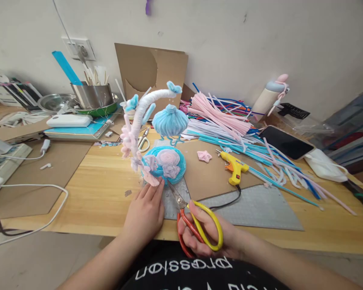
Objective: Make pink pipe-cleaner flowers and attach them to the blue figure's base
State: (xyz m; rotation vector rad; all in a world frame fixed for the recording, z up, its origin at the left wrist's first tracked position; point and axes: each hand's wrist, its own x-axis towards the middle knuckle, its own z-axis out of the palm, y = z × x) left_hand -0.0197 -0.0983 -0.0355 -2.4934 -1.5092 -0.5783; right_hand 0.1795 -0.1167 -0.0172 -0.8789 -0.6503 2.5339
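A pipe-cleaner craft stands on the wooden table (96, 193): a round blue base (166, 163) with pink flowers, a white fuzzy arch (145, 104) and a blue fuzzy jellyfish shape (170, 121) hanging from it. My left hand (146, 207) pinches a pink piece (152, 180) at the base's front edge. My right hand (204, 233) grips scissors (196, 223) with red and yellow handles. Their blades point up-left toward the base, close to my left fingertips.
A yellow glue gun (235, 165) lies on brown cardboard right of the base, its cord running toward my right hand. Many pink, blue and white pipe cleaners (229, 121) spread at the right. A phone (285, 141), small scissors (143, 139) and a metal pot (92, 94) sit further back.
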